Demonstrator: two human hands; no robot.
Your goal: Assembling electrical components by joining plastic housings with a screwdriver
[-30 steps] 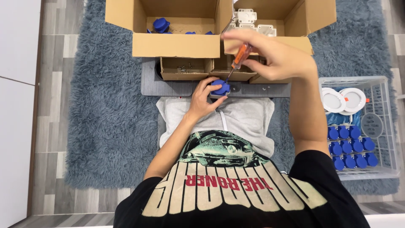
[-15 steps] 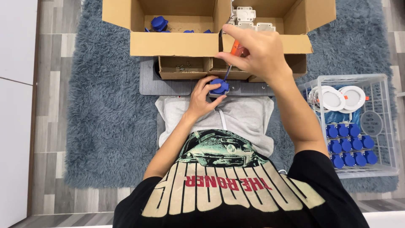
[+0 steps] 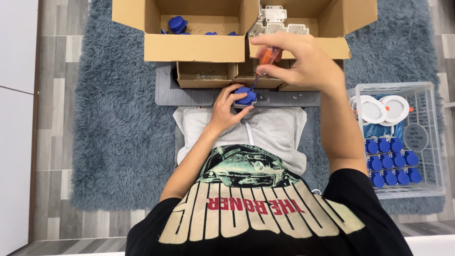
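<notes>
Near the centre of the frame, the left hand (image 3: 225, 109) curls its fingers around a small blue plastic part (image 3: 245, 96), pinning it at the edge of the grey board (image 3: 189, 95). Just above, the right hand (image 3: 303, 64) is closed on an orange-handled screwdriver (image 3: 266, 59), whose tip slants down to the blue part. Open cardboard boxes (image 3: 199, 47) fill the top of the frame, one with more blue pieces. At right, a white wire basket (image 3: 436, 137) holds round white fittings (image 3: 381, 109) and rows of blue caps (image 3: 391, 161).
</notes>
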